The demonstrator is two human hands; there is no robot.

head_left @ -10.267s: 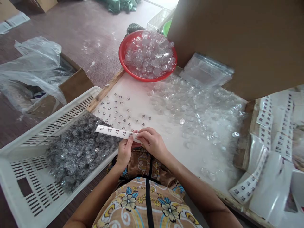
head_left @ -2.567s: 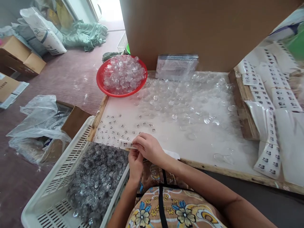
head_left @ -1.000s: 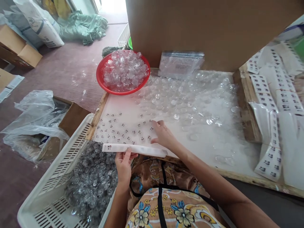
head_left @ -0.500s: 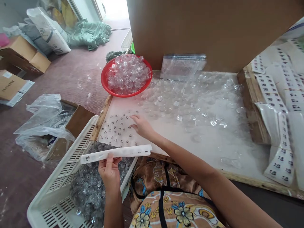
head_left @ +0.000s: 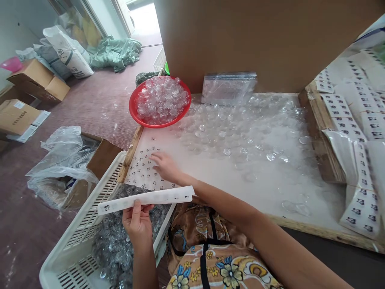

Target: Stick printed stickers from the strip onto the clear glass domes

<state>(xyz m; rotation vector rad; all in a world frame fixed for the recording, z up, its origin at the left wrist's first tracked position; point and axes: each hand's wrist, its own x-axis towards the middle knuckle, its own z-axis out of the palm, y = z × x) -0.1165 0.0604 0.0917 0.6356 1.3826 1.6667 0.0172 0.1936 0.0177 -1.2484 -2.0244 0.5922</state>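
Note:
My left hand [head_left: 138, 220] grips a long white strip [head_left: 144, 199] with small black prints, pinched between thumb and fingers above a white basket [head_left: 112, 176] of clear plastic pieces [head_left: 114, 249]. My right hand [head_left: 165, 165] is over the left part of the white table, its fingers apart and at the small black panda-like prints [head_left: 144, 164] spread there. Whether a tiny piece sits at its fingertips is too small to tell. Behind it, a red bowl [head_left: 132, 112] is heaped with clear round pieces [head_left: 162, 98].
Many clear domes [head_left: 227, 151] lie across the table [head_left: 216, 176]. A clear plastic bag [head_left: 228, 88] leans on a large cardboard sheet [head_left: 255, 36]. Printed strips [head_left: 361, 188] lie right of a wooden block [head_left: 321, 136]. An open box [head_left: 105, 156] with plastic stands left.
My right hand has moved left and slightly down over the prints. My left hand holds the strip in nearly the same place. The view has shifted slightly.

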